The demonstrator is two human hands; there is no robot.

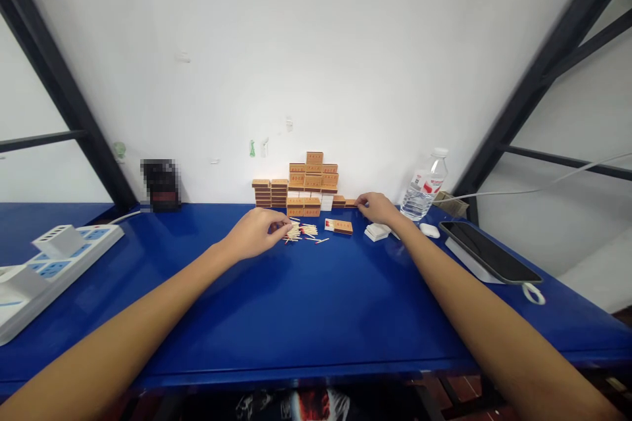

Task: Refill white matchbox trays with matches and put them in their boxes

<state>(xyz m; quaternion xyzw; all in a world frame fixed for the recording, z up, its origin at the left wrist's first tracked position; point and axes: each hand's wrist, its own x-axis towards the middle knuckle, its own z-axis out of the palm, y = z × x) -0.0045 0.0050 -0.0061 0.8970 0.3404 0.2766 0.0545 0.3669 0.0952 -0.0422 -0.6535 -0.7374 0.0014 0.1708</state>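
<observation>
Toward the back of the blue table [296, 302], I log: left hand [257, 231], fingers curled onto the loose matches [305, 231], a hold I cannot confirm; right hand [376, 207], fingertips down on the low matchboxes [345, 202] beside the matchbox stack [312, 181], closure unclear. Risk, by my judgement: a wrist nudge topples the stack or scatters matches; water bottle [424, 187] stands near.

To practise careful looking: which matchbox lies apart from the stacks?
The single matchbox lying flat just right of the loose matches; every other box sits in the stacks behind it.
</observation>
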